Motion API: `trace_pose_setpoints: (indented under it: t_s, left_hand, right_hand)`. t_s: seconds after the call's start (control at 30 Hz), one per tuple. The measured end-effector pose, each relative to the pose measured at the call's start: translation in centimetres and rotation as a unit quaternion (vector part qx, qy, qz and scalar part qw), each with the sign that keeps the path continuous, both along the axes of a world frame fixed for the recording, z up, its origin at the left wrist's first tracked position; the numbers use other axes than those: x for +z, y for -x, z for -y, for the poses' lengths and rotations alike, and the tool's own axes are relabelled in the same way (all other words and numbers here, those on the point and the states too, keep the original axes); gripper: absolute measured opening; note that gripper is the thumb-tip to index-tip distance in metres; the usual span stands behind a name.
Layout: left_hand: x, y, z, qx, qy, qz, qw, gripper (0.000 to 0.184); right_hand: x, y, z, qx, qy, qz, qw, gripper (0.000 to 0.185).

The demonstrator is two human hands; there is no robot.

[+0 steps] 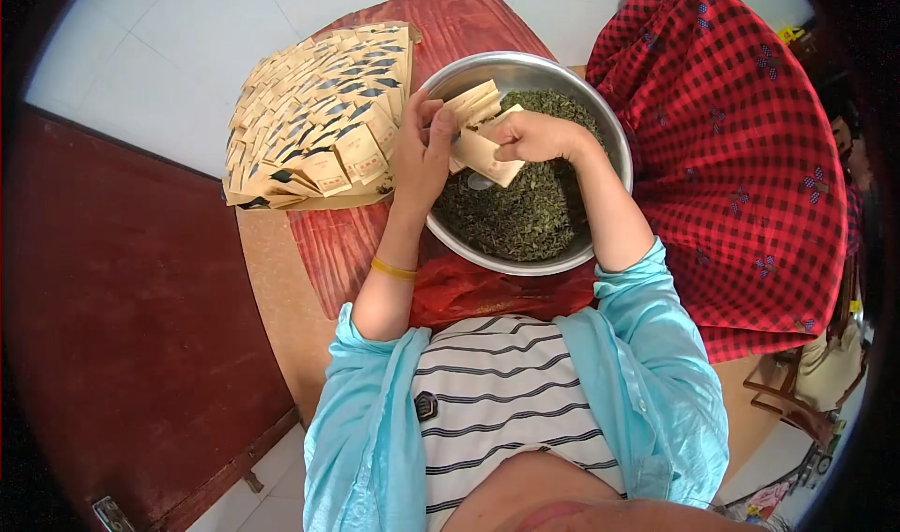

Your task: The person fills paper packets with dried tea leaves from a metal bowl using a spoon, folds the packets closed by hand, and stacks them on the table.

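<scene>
A wide metal bowl [626, 148] holds dry, dark green crumbled leaves [525, 209]. Over its left half, my left hand [424, 152] has its fingers curled at the left end of a tan paper packet [486, 160]. My right hand [542, 138] pinches the same packet from the right, fingers bent over its upper edge. More tan packets [474, 104] stand just beyond, by my left fingertips; whether that hand also grips them I cannot tell. Beneath the packet, a small shiny piece [480, 183] shows, mostly hidden.
Left of the bowl, a tray-like cardboard piece [253, 201] carries many tan packets [323, 110] in dense rows. Both rest on a red wood-grained table [459, 16]. Red plastic [497, 293] lies at the near rim. A red-and-black checked cloth [731, 166] bulges on the right.
</scene>
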State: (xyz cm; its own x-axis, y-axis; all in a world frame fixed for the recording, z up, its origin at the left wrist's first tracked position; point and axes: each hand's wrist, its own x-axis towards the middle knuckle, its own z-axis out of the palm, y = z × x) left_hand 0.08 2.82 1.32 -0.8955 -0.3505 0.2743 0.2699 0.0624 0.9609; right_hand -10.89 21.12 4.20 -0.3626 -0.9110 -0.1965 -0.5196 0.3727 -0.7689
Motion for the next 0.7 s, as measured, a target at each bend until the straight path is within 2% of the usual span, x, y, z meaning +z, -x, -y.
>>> trace_pose_setpoints:
  t_s: [0.07,0.17,0.23,0.37,0.43,0.47,0.53,0.63,0.67,0.7]
  left_hand:
    - [0.4,-0.1,-0.1,-0.001,-0.001,-0.004,1.0,0.049]
    - [0.0,0.2,0.3,0.009,0.01,0.0,1.0,0.049]
    - [-0.5,0.5,0.5,0.009,0.028,0.004,1.0,0.05]
    - [-1.6,0.6,0.5,0.028,0.028,-0.008,0.999,0.049]
    - [-1.2,0.8,0.6,0.023,0.041,-0.004,0.999,0.05]
    - [-1.0,0.7,0.4,0.022,0.047,-0.011,0.999,0.049]
    - [-1.1,0.6,0.4,0.027,0.05,-0.017,0.998,0.048]
    - [-1.3,0.7,0.8,0.027,0.082,0.007,0.996,0.048]
    - [-1.2,0.7,0.6,0.025,0.064,-0.005,0.998,0.048]
    - [-1.0,0.6,0.3,0.023,0.044,-0.016,0.999,0.048]
  right_hand:
    - [-0.2,0.4,-0.2,0.006,-0.019,-0.032,0.999,0.011]
    - [0.4,0.3,-0.1,0.022,-0.028,0.04,0.999,0.012]
    - [0.2,0.0,0.0,0.001,-0.108,-0.069,0.992,0.016]
    - [0.2,0.6,-0.2,0.032,-0.084,-0.018,0.996,0.013]
    - [-0.3,0.1,-0.1,-0.023,-0.147,-0.119,0.982,0.013]
    - [-0.1,0.3,-0.2,-0.026,-0.147,-0.12,0.981,0.013]
    - [0.4,0.6,-0.2,0.014,-0.074,-0.007,0.997,0.013]
    - [0.1,0.4,-0.2,-0.004,-0.113,-0.072,0.991,0.015]
    - [0.2,0.5,-0.3,-0.007,-0.112,-0.073,0.991,0.015]
    - [0.5,0.7,-0.4,0.009,-0.058,-0.03,0.998,0.014]
